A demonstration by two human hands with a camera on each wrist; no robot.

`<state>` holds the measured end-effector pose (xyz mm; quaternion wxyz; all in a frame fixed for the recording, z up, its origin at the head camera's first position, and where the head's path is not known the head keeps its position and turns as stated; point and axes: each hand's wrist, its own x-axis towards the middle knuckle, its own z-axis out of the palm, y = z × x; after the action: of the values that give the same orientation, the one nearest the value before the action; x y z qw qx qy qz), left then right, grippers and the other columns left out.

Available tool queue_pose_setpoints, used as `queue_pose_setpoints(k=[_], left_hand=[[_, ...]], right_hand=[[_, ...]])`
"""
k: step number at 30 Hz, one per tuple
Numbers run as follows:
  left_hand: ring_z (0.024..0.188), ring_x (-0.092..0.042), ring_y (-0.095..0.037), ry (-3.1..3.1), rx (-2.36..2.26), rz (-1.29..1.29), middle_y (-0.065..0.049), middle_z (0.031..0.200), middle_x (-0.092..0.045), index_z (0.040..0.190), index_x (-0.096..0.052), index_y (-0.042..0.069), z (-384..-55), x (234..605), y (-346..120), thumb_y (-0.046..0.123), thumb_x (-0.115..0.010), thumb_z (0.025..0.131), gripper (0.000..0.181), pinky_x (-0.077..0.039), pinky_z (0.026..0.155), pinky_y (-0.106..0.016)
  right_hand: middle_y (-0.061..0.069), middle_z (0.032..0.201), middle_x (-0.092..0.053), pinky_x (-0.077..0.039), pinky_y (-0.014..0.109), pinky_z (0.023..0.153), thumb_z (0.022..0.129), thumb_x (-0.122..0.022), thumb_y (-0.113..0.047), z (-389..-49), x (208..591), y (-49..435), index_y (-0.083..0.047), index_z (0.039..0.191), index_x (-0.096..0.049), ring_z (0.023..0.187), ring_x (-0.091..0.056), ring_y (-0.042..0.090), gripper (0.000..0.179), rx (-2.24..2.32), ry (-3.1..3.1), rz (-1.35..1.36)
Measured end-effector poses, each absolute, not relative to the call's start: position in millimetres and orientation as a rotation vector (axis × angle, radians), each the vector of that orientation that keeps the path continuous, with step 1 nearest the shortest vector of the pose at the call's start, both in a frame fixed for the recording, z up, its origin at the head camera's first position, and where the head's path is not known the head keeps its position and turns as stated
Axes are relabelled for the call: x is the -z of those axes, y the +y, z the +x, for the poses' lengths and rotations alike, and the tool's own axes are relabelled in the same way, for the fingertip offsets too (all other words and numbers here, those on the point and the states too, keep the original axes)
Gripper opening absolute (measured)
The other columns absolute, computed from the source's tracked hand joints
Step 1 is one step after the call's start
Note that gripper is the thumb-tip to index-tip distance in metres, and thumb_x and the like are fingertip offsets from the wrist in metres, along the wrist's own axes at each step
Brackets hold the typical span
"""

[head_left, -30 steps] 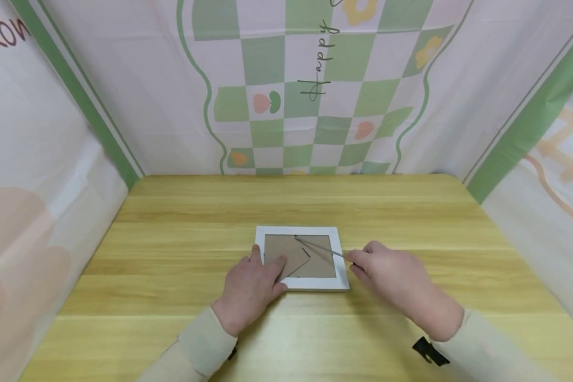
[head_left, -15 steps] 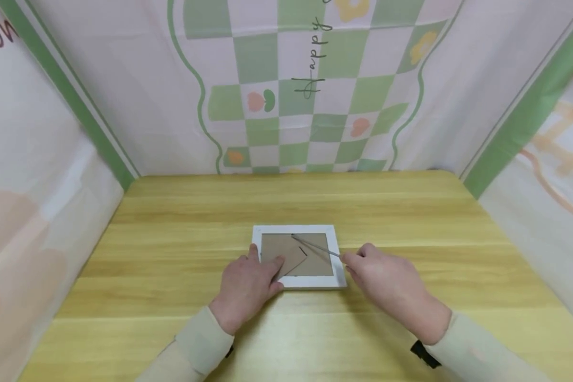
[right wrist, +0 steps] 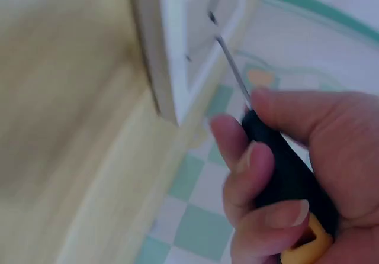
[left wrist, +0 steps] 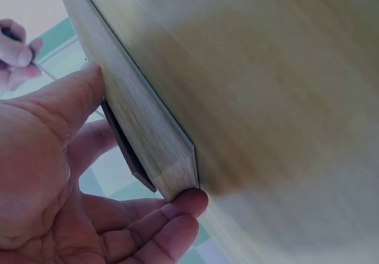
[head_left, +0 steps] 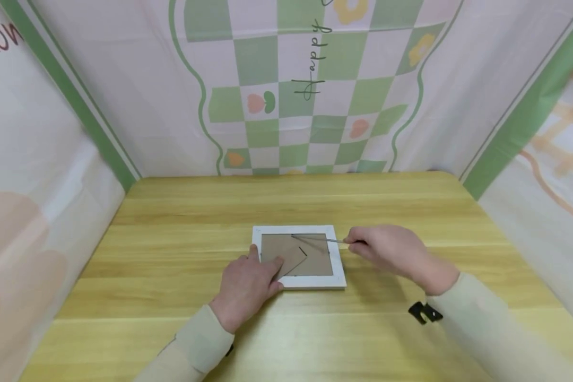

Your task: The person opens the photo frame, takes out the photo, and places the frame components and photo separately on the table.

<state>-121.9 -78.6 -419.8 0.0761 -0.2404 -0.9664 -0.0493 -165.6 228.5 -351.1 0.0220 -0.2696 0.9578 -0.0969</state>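
Note:
A white picture frame (head_left: pixel 340 265) lies face down on the table, its brown backing board (head_left: pixel 320 262) showing. A flat stand flap with a dark slot seems to lie over the board. My left hand (head_left: pixel 245 292) grips the frame's near left corner, the thumb against its side edge in the left wrist view and an index finger over the backing. In my right hand (head_left: pixel 387 253) is a screwdriver (right wrist: pixel 281 163) with a black and yellow handle. Its thin metal shaft (head_left: pixel 317 239) reaches over the frame, the tip at the board's far edge, where small dark tabs show.
The frame sits near the middle of a wood-grain table (head_left: pixel 196 212). A green and white checked curtain (head_left: pixel 298 106) hangs behind the table, and further printed cloth stands at the left and right sides.
My right hand has moved away from me and risen a little, so the screwdriver's shaft lies flatter across the frame. Its tip stays at the same far-edge spot. The left hand keeps its hold.

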Motion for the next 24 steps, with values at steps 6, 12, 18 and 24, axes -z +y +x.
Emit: queue_pose_setpoints(k=[6,12,18,24], left_hand=[[0.088,-0.073,-0.045,-2.905,0.139,-0.702,-0.04,0.127,-0.064,0.134,-0.071,0.024,-122.7,420.8,-79.0,0.052,-0.074,0.092,0.051,-0.058,0.056,-0.049],[0.094,-0.074,-0.045,-2.93,0.094,-0.694,-0.039,0.129,-0.064,0.136,-0.069,0.025,-121.8,420.3,-77.9,0.055,-0.071,0.093,0.052,-0.059,0.057,-0.049],[0.096,-0.073,-0.046,-2.93,0.098,-0.683,-0.039,0.129,-0.064,0.136,-0.069,0.026,-121.2,419.5,-77.4,0.056,-0.071,0.093,0.053,-0.059,0.059,-0.049],[0.098,-0.073,-0.046,-2.933,0.088,-0.676,-0.038,0.13,-0.064,0.137,-0.069,0.026,-121.2,420.1,-77.9,0.056,-0.07,0.093,0.053,-0.059,0.059,-0.049]], right_hand=[[0.004,0.105,-0.073,-0.056,0.038,0.073,0.107,-0.06,-0.023,-200.1,334.8,241.2,-0.013,0.121,-0.074,0.088,-0.065,0.018,0.022,0.61,2.606,-0.695],[-0.001,0.108,-0.078,-0.059,0.04,0.076,0.104,-0.065,-0.023,-187.6,337.8,239.5,-0.019,0.117,-0.078,0.089,-0.072,0.017,0.019,0.458,2.786,-0.824],[-0.007,0.105,-0.08,-0.06,0.041,0.069,0.1,-0.069,-0.021,-156.5,345.3,229.5,-0.023,0.116,-0.079,0.095,-0.077,0.02,0.019,0.165,3.031,-0.881],[-0.006,0.091,-0.076,-0.055,0.034,0.057,0.096,-0.074,-0.019,-146.2,356.8,223.9,-0.021,0.113,-0.078,0.08,-0.073,0.015,0.017,0.091,3.134,-0.931]])
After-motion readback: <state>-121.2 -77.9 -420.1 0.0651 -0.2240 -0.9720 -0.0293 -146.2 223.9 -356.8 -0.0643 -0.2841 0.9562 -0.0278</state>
